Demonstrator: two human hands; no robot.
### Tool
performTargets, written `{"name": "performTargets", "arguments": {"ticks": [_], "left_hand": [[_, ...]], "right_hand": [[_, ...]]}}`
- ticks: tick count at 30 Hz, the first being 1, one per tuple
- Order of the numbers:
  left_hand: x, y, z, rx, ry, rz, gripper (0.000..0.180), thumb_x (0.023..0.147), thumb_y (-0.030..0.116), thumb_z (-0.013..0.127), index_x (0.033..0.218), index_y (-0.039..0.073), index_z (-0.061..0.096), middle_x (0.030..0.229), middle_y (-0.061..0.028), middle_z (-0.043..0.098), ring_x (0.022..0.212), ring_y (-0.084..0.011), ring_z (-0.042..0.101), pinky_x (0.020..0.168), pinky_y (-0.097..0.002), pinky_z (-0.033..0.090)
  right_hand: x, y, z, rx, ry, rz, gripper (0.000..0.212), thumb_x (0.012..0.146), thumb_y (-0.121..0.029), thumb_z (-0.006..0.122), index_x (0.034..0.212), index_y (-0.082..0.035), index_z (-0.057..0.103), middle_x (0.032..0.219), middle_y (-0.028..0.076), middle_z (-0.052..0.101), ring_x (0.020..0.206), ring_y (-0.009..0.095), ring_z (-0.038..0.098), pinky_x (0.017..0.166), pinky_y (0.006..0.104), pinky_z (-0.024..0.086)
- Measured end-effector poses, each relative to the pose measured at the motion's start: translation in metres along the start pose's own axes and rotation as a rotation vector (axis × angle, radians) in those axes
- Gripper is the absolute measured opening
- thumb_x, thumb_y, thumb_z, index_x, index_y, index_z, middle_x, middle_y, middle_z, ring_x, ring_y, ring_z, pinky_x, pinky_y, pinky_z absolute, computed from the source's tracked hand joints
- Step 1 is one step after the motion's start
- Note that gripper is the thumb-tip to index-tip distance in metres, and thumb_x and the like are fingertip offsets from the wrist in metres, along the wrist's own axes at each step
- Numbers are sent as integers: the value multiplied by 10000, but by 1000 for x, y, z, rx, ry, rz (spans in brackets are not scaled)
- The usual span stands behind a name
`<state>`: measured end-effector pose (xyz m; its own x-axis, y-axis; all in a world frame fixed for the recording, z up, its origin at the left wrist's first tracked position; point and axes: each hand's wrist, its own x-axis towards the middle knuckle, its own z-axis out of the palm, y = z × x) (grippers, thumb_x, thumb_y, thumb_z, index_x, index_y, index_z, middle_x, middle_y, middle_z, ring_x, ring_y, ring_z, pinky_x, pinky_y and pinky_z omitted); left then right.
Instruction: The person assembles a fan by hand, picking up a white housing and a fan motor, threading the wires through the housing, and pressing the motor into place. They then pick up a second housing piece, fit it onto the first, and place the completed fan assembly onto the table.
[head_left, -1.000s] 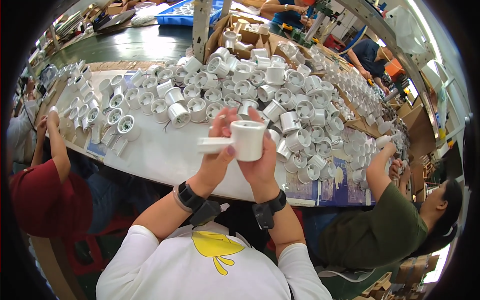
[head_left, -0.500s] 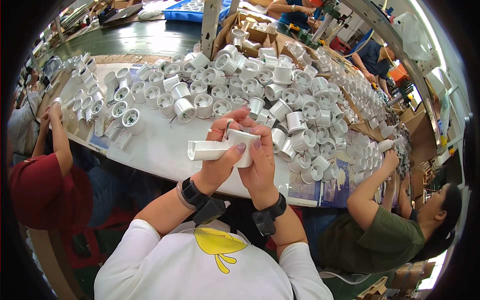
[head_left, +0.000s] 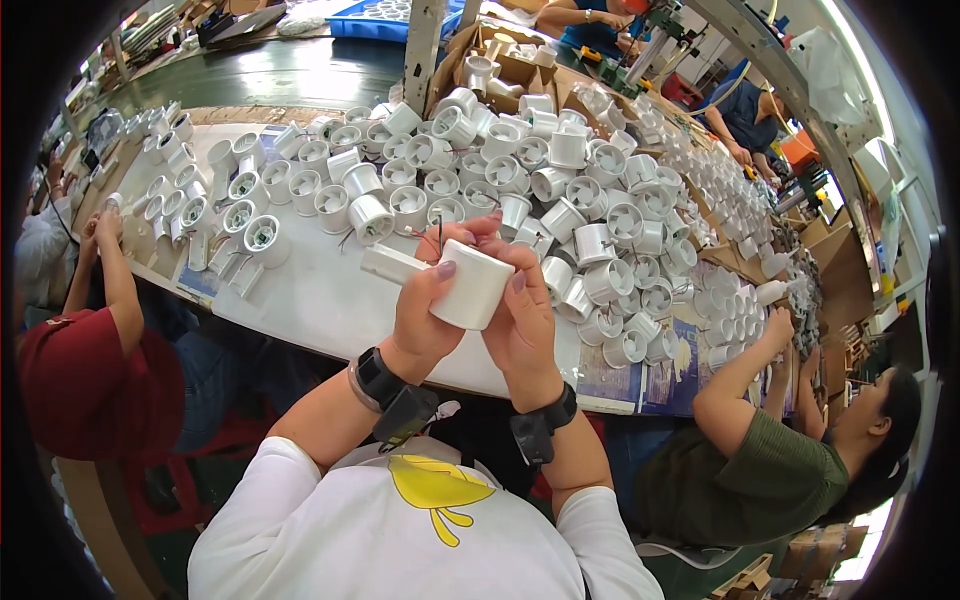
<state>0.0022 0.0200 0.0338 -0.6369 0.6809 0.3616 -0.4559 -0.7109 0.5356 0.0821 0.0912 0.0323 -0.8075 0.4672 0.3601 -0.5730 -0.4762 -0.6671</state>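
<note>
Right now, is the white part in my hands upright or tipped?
Tipped: the white part slants between your left hand and right hand, its bar angling toward the picture's upper left.

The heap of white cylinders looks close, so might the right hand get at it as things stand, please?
Probably yes: nothing visible blocks the right hand from the heap, though that hand seems busy at the white handled part.

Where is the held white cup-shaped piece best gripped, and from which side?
Probably around the round body of the white piece, coming from the right: its side there looks plainly curved, while the narrow arm juts out left.
</note>
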Motion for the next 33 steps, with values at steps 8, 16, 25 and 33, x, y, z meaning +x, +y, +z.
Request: {"name": "performTargets", "arguments": {"ticks": [8,16,25,33], "left_hand": [[-3,-7,-10,-95,19,-94,335,797,325,532,1046,104,486,1295,-164,503,1314,-312,376,1117,-448,270],[11,8,-24,837,-229,251,472,741,138,696,1164,90,493,1365,-158,449,1289,-300,412,1052,-410,360],[3,3,-10,1062,-294,359,822,655,176,881,1310,100,389,1435,-183,380,1281,-291,441,1056,-412,378],[-6,12,-17,929,-124,142,845,642,229,889,1325,99,410,1358,-173,463,1184,-298,524,1020,-431,414]], "right_hand": [[0,4,-18,-61,23,31,228,997,-223,511,1136,-50,568,1216,70,565,1186,183,511,1013,339,399],[4,-6,-13,-89,41,148,379,1008,-306,464,1278,-41,463,1228,111,558,1178,214,536,990,367,438],[5,-5,-4,36,115,174,619,991,-506,336,1394,-37,362,1377,130,449,1243,243,479,1048,400,393],[0,-20,-8,-326,-35,74,688,851,-363,545,1430,-60,330,1414,144,420,1303,238,434,1094,392,354]]}}
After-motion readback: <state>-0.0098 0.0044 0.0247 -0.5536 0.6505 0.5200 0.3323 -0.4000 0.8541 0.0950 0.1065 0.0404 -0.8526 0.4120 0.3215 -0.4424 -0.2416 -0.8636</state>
